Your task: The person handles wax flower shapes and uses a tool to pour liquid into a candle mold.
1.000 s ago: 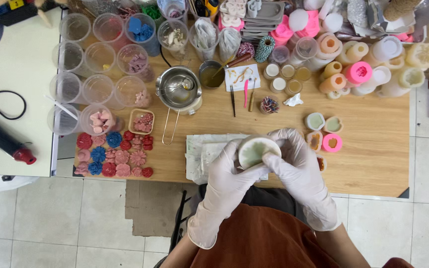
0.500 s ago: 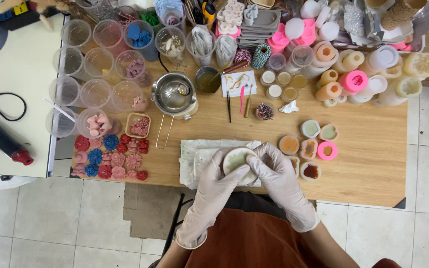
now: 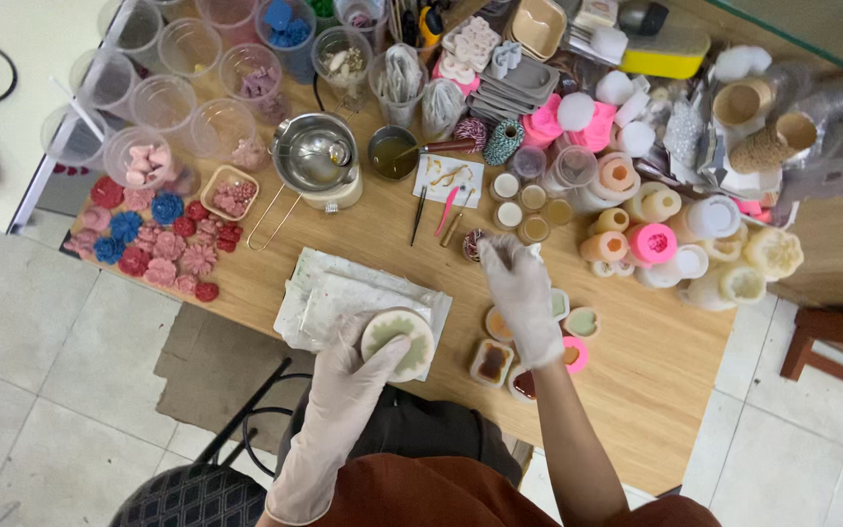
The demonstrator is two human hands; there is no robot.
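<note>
Red, pink and blue flower-shaped wax pieces lie at the left edge of the wooden surface, near clear plastic cups and a metal melting pot. Right of these, the gloved left hand curls around a round pale mould, fingers wrapped on its rim, over white paper sheets. Further right, well apart from the mould, the gloved right hand reaches up, fingertips pinched together on something too small to make out, above small filled moulds.
</note>
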